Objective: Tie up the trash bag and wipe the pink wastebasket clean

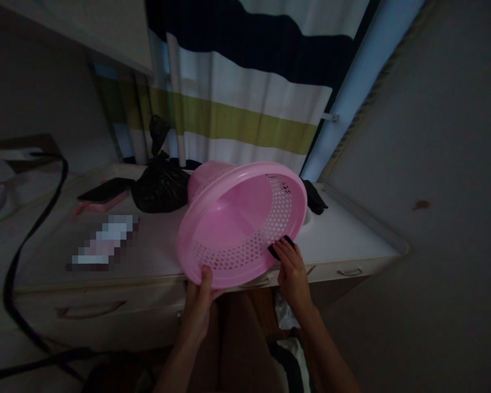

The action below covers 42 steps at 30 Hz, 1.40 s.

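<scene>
A pink plastic basket (pixel 237 213) with a perforated side is tilted over the white counter, its opening turned toward me. My left hand (pixel 200 300) grips the lower left of its rim, thumb on the inside and the other fingers underneath. At the rim's lower right, my right hand (pixel 292 270) presses a small black cloth (pixel 276 250) against the basket, with its fingers together on the cloth.
On the white counter (pixel 159 256) are a black plastic bag (pixel 159 185), a dark phone-like item on a pink object (pixel 104 195) and a blurred-out item. Black fabric (pixel 314 197) lies behind the basket. A black cable (pixel 14 262) hangs at left; striped curtains (pixel 245 120) hang behind.
</scene>
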Each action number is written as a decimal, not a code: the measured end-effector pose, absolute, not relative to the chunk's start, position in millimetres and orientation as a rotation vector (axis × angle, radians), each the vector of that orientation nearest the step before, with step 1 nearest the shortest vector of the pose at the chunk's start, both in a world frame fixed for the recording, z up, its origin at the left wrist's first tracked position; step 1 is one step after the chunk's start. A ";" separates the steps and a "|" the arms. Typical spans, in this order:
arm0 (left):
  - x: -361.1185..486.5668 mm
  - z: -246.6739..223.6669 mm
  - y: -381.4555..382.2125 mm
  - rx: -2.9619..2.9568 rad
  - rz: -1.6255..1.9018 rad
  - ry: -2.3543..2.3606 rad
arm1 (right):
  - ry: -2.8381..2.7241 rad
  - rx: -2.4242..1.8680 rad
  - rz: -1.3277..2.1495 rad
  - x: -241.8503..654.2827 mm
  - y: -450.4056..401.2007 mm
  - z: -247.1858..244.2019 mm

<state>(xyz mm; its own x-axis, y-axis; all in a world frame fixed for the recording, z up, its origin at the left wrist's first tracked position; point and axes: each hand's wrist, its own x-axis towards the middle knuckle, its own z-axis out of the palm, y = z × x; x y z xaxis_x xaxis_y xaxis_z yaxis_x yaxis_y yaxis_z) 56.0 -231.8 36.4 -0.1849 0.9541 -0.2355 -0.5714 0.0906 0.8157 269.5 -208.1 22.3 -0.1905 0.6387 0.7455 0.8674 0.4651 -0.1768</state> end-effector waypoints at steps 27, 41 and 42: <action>53.9 32.7 -229.3 0.394 1.423 0.753 | -1.778 -1.031 0.259 157.4 -250.8 14.4; 52.4 43.3 -233.6 0.055 1.428 0.756 | -1.591 -0.836 0.523 111.5 -241.6 52.6; 51.5 43.6 -233.5 0.045 1.422 0.766 | -1.594 -0.832 0.521 112.1 -241.8 52.0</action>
